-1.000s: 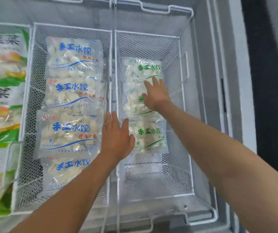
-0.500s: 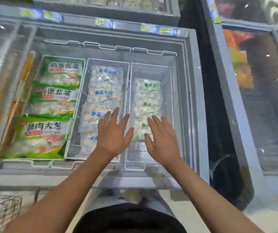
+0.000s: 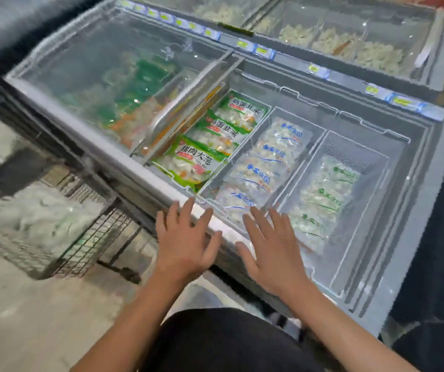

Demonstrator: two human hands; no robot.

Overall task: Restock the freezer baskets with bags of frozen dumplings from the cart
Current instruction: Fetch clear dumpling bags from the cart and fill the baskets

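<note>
Both my hands hover with fingers spread over the freezer's near edge, holding nothing. My left hand (image 3: 184, 241) is above the front rim, my right hand (image 3: 271, 247) above the near end of the baskets. The right white wire basket (image 3: 376, 167) holds three clear dumpling bags with green print (image 3: 325, 196). The middle basket (image 3: 274, 116) holds several bags with blue print (image 3: 266, 167). Green-labelled dumpling bags (image 3: 210, 146) lie in the left section. The wire cart (image 3: 86, 242) stands at the left on the floor, with blurred pale bags (image 3: 41, 218) in it.
The freezer's sliding glass lid (image 3: 113, 76) covers its left half. A second glass-topped freezer (image 3: 336, 30) stands behind. A row of price tags (image 3: 261, 51) runs along the back rim. A dark gap lies to the right of the freezer.
My hands pulled back out of the right basket to the freezer's front edge. The view swung left and away, bringing the cart into sight.
</note>
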